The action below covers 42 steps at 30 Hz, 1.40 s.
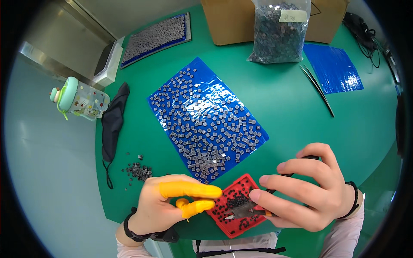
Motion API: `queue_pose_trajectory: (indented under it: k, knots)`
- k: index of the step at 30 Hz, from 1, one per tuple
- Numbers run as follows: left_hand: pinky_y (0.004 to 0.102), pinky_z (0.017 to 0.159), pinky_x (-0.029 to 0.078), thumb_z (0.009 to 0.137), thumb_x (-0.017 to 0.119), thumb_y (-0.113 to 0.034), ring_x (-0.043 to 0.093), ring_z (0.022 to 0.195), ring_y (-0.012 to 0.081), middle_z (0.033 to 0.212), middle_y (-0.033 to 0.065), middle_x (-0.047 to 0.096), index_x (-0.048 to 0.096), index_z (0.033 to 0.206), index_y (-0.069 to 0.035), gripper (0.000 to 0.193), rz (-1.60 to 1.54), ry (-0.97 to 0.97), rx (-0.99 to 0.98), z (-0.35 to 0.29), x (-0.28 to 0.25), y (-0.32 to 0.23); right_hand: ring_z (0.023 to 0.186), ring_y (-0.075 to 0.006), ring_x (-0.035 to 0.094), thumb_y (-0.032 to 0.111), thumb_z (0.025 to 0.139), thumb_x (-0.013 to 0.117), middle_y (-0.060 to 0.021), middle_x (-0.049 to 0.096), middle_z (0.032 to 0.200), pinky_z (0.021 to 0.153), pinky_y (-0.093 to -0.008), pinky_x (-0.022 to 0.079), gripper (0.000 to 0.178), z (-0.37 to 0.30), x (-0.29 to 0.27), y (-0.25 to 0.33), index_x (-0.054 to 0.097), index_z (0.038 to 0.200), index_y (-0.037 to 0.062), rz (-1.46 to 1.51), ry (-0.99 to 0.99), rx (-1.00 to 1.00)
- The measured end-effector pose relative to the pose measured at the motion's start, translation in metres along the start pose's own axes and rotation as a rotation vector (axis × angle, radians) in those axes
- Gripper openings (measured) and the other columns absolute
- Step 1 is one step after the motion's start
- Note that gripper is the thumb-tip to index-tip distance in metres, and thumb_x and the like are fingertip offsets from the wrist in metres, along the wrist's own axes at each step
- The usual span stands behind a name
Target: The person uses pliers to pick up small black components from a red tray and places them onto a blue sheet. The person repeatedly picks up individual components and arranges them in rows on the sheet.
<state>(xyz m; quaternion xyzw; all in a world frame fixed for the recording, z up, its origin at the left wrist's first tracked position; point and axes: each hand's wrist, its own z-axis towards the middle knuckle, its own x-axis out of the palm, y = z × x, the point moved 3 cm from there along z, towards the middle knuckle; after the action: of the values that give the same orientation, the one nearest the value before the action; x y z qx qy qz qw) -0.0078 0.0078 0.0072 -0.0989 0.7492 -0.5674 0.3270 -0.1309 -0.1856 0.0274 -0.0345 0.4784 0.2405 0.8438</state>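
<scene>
The person's left hand (165,202) comes in from the lower edge, wrist low and knuckles raised, and reaches rightward to the left side of a red tray (231,234). Its thumb and index finger, both in yellow finger cots (185,189), stretch forward nearly parallel, their tips close to each other above the tray's edge; whether this grip pinches anything small cannot be told. The right hand (305,189) enters from the lower right, bent at the wrist so that it arches over the tray's right side, with its fingers curled and spread like a fan, pointing left. Its grip is closed around a hand tool (245,210), whose pale pointed tip slants left and lies over the tray, while a dark handle rises between the fingers. Small black pieces (236,201) lie scattered in the tray, thickest near the middle, just beside the tool. The tray sits at the near edge of the green tabletop (275,103). Just beyond it, a blue sheet (221,92) bears many small grey squares (202,150), and a small heap of dark bits (141,172) lies left of the sheet, near the left hand.
</scene>
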Motion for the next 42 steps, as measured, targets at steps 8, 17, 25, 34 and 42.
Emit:
queue_pose_trajectory:
  k: [8, 17, 25, 34, 42]
  knots:
    - [0.0307, 0.067, 0.056, 0.069, 0.081, -0.003, 0.067, 0.071, 0.0204, 0.082, 0.0161, 0.068, 0.065, 0.087, 0.004, 0.025, -0.803, 0.049, -0.177, -0.004, 0.018, 0.024, 0.086, -0.017, 0.056, 0.02, 0.066, 0.069, 0.0025, 0.064, 0.099, 0.069, -0.0355, 0.043, 0.031, -0.004, -0.003, 0.0, 0.072, 0.097, 0.0178, 0.002, -0.076, -0.028]
    - [0.0315, 0.083, 0.056, 0.072, 0.076, 0.008, 0.067, 0.092, 0.0207, 0.098, 0.0189, 0.067, 0.054, 0.12, 0.007, 0.053, -1.009, 0.149, -0.119, -0.013, 0.026, 0.027, 0.086, -0.0176, 0.057, 0.022, 0.069, 0.068, 0.0017, 0.065, 0.099, 0.069, -0.036, 0.043, 0.029, -0.003, 0.0, 0.001, 0.072, 0.097, 0.0168, -0.028, -0.044, -0.047]
    - [0.0303, 0.073, 0.057, 0.069, 0.08, 0.004, 0.068, 0.079, 0.0209, 0.089, 0.0181, 0.068, 0.053, 0.117, 0.004, 0.055, -1.028, 0.087, -0.208, -0.014, 0.032, 0.024, 0.086, -0.0174, 0.054, 0.027, 0.075, 0.066, 0.0017, 0.064, 0.097, 0.067, -0.0359, 0.041, 0.025, 0.0, -0.002, 0.003, 0.072, 0.098, 0.0161, -0.038, -0.012, -0.076]
    - [0.0308, 0.079, 0.056, 0.075, 0.077, 0.001, 0.067, 0.086, 0.0197, 0.094, 0.0161, 0.067, 0.058, 0.112, 0.005, 0.041, -1.004, 0.149, -0.203, -0.014, 0.029, 0.023, 0.083, -0.0178, 0.051, 0.028, 0.079, 0.066, 0.0029, 0.061, 0.091, 0.065, -0.0367, 0.037, 0.023, -0.005, -0.006, 0.002, 0.07, 0.098, 0.0168, -0.045, 0.001, -0.084]
    - [0.0325, 0.071, 0.054, 0.079, 0.074, -0.004, 0.065, 0.077, 0.0221, 0.088, 0.016, 0.064, 0.062, 0.093, 0.002, 0.019, -0.896, 0.173, -0.206, -0.013, 0.032, 0.02, 0.082, -0.0171, 0.05, 0.021, 0.072, 0.07, 0.003, 0.06, 0.089, 0.065, -0.037, 0.036, 0.024, -0.001, -0.004, 0.005, 0.068, 0.096, 0.0178, -0.102, -0.04, -0.078]
